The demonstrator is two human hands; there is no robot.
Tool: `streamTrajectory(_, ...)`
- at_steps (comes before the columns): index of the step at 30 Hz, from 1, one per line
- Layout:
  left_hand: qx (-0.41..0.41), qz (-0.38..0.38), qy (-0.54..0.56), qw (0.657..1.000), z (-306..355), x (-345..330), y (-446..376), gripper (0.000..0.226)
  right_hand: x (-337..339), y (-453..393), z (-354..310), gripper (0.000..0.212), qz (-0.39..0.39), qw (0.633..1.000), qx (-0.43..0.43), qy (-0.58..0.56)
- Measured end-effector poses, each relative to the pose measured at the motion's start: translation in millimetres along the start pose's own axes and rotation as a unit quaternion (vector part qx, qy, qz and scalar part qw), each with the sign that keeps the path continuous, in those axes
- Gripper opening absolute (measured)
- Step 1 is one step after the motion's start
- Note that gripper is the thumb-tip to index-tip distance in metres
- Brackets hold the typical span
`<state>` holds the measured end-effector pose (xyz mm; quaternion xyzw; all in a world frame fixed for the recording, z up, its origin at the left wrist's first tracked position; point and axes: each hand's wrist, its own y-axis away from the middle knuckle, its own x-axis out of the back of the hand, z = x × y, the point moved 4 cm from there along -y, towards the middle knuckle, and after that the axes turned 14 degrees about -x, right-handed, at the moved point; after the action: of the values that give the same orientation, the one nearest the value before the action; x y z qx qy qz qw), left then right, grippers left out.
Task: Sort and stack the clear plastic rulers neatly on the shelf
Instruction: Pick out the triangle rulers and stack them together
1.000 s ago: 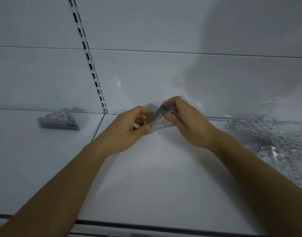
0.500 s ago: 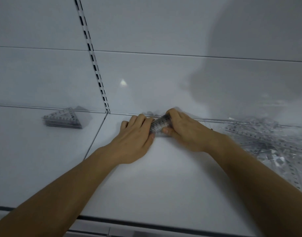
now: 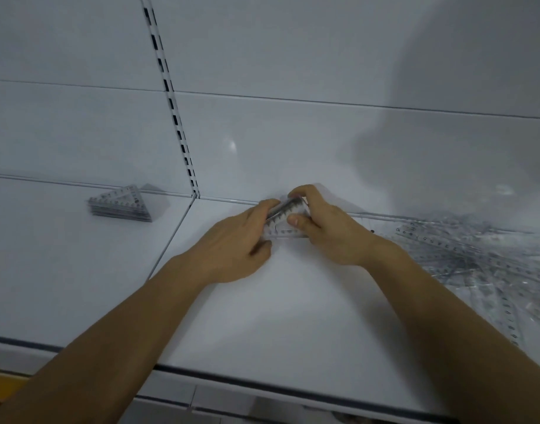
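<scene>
Just right of the slotted upright (image 3: 170, 96), both my left hand (image 3: 232, 249) and right hand (image 3: 329, 228) clamp a small ruler bundle (image 3: 285, 214), one triangle stack (image 3: 122, 205) finished, loose pile (image 3: 476, 258) still waiting.

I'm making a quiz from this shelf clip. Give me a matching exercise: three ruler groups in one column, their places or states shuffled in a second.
1. stack of triangular rulers
2. bundle of rulers
3. loose pile of rulers

A. scattered at the right of the shelf
B. held between the left hand and right hand
C. neatly stacked, far left

Pairs: 1-C, 2-B, 3-A
</scene>
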<state>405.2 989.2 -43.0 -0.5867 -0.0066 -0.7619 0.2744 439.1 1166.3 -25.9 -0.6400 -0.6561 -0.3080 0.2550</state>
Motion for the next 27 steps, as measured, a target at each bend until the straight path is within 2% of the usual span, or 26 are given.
streamTrajectory(2,-0.008,-0.014,-0.022,1.000,-2.8,-2.3,2.1,0.057,0.8,0.6,3.3,0.042,-0.015,0.999,-0.031,-0.023)
streamTrajectory(5,0.010,-0.030,0.030,0.999,-7.8,-1.7,-0.1,0.050,7.1,5.7,-0.7,0.067,-0.051,0.996,-0.029,-0.062)
streamTrajectory(7,0.023,-0.058,0.059,0.996,-9.0,1.6,-2.9,0.043,8.3,8.8,-4.3,0.085,-0.065,0.997,-0.013,-0.034)
streamTrajectory(9,0.027,-0.101,0.054,0.993,-8.0,4.8,-4.4,0.034,5.2,10.1,-5.7,0.092,-0.056,0.998,-0.015,0.030)
streamTrajectory(11,0.029,-0.145,0.044,0.988,-7.5,7.7,-7.5,0.024,3.0,10.7,-7.2,0.085,-0.052,0.995,-0.045,0.071)
streamTrajectory(14,0.015,-0.189,0.040,0.981,-8.4,10.6,-12.7,0.009,6.2,10.6,-14.9,0.050,-0.061,0.989,-0.082,0.107)
streamTrajectory(16,0.001,-0.207,0.043,0.978,-11.3,14.1,-15.9,0.007,9.1,7.6,-22.8,0.038,-0.043,0.983,-0.083,0.155)
streamTrajectory(20,-0.037,-0.233,0.025,0.972,-18.6,23.8,-23.2,0.013,6.6,-3.3,-25.8,0.032,-0.035,0.974,-0.099,0.203)
streamTrajectory(23,-0.061,-0.247,-0.004,0.967,-25.3,30.1,-26.5,0.017,5.0,-7.8,-22.6,0.030,-0.059,0.976,-0.131,0.165)
streamTrajectory(27,-0.064,-0.256,-0.028,0.964,-34.4,40.3,-36.9,0.014,-1.0,-11.8,-21.6,0.030,-0.049,0.980,-0.149,0.124)
